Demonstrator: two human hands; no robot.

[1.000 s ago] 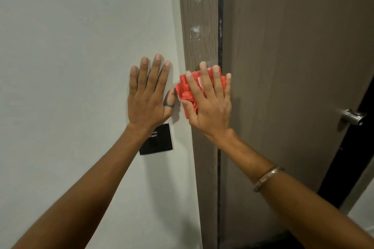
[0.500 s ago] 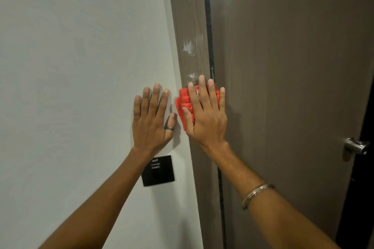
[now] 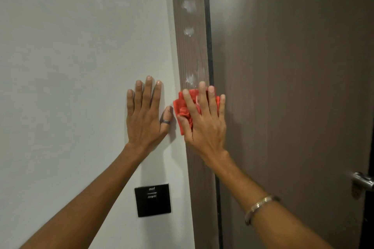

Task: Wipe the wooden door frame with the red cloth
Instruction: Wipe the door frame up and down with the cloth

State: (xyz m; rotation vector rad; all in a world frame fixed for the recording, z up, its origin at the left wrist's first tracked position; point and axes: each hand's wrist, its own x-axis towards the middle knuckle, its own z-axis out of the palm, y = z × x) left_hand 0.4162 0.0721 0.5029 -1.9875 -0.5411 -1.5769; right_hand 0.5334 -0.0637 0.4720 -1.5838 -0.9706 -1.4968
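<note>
Up from the wall switch [image 3: 152, 200] my right hand [image 3: 204, 125] has climbed, straight fingers [image 3: 203, 97] pressing the red cloth [image 3: 183, 107] against the wooden door frame [image 3: 190, 50]; my left hand [image 3: 145, 117] lies flat, open, on the wall [image 3: 70, 46].

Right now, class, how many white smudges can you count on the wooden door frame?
3 smudges on the door frame above the red cloth: one high up, one below it, one just above the cloth. More may be hidden under it.

Plain white wall [image 3: 70, 46] at left, black square plate [image 3: 152, 200] mounted on it. Brown flat door [image 3: 293, 87] at right, silver metal handle [image 3: 362, 182] near its edge.
</note>
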